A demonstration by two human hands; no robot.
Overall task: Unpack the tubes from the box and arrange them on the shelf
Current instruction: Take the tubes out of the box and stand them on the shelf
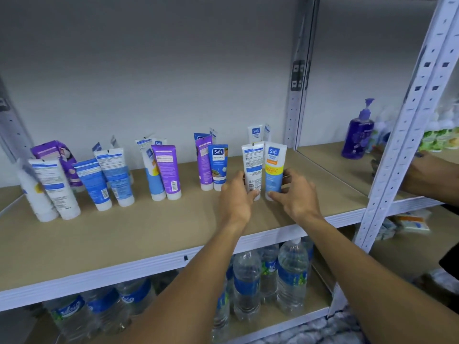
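Two upright tubes stand cap-down on the tan shelf board (139,234), right of centre. My left hand (236,194) grips the white tube (252,165) with small print facing me. Touching it on the right is the blue tube with a yellow band (274,167), held by my right hand (295,194). Another pair of tubes (258,132) stands just behind them. Further left, several pairs of purple, blue and white tubes (213,165) stand in a row, those at the far left (52,189) leaning. No box is in view.
A white metal upright (402,145) stands right of my hands. Beyond it, another person's hand (422,175) reaches near a purple pump bottle (357,135). Several water bottles (290,271) fill the shelf below. The shelf's white front edge (149,266) runs under my forearms.
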